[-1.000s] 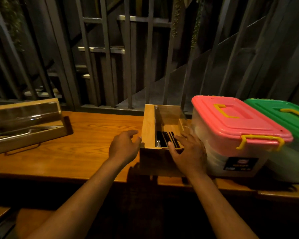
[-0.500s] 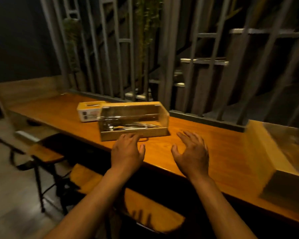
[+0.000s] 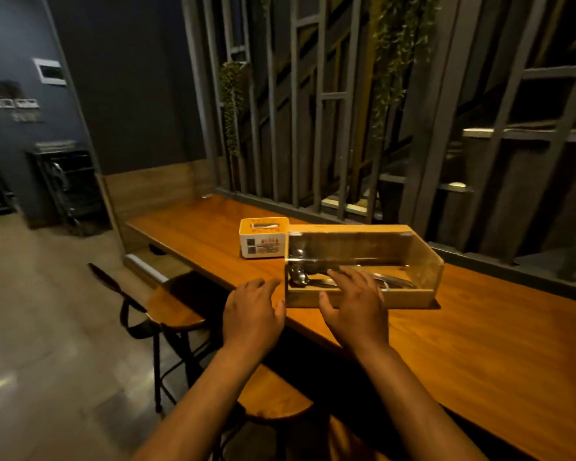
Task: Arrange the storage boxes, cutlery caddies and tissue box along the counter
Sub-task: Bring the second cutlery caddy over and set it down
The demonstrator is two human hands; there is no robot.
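Observation:
A wooden cutlery caddy (image 3: pixel 409 261) with a clear front panel lies lengthwise on the wooden counter (image 3: pixel 479 334), metal cutlery inside. A white and yellow tissue box (image 3: pixel 263 237) stands just behind its left end, touching or nearly touching it. My left hand (image 3: pixel 251 314) hovers open by the caddy's near left corner, fingers spread. My right hand (image 3: pixel 354 306) is open in front of the caddy's front panel, fingertips over its lower edge; contact cannot be told. Neither hand holds anything.
Wooden stools (image 3: pixel 167 304) stand under the counter's near edge on the left. A slatted metal screen (image 3: pixel 330 128) with hanging plants runs along the counter's far side. A low wooden panel (image 3: pixel 153 191) closes the counter's far left end.
The view has swung left, away from the pink and green storage boxes and the other caddy. Both hands left that caddy and now reach the caddy beside the tissue box.

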